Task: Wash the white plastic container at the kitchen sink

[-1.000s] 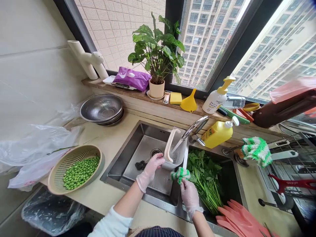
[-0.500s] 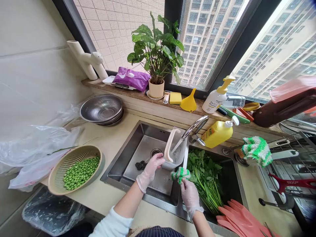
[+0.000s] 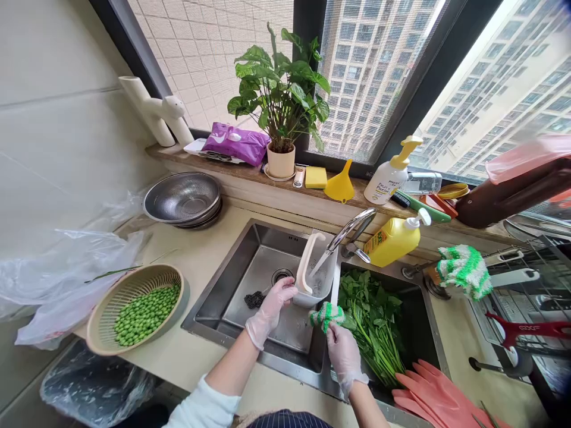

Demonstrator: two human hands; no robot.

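Note:
Both my hands wear clear disposable gloves. My left hand (image 3: pixel 270 309) is over the left sink basin (image 3: pixel 250 279), its fingers apart and the tips at the near left corner of a white plastic tub (image 3: pixel 307 300). Whether they press on the tub is hard to see. A cream curved handle (image 3: pixel 307 261) rises along the tub's left side. Water runs from the faucet (image 3: pixel 352 229) into the tub. Near the divider, my right hand (image 3: pixel 344 353) is closed on a green-and-white striped scrubbing cloth (image 3: pixel 328 315), just in front of the tub.
Leafy greens (image 3: pixel 372 321) fill the right basin, with pink rubber gloves (image 3: pixel 439 392) at its near corner. A black scrubber (image 3: pixel 254 299) lies in the left basin. Left on the counter are a basket (image 3: pixel 100 321) of green peas and metal bowls (image 3: pixel 182 199). A yellow soap bottle (image 3: pixel 392 242) stands behind the faucet.
The view has shifted very slightly. Both hands, the tub and the scrubbing cloth stay in practically the same places, and the water still runs.

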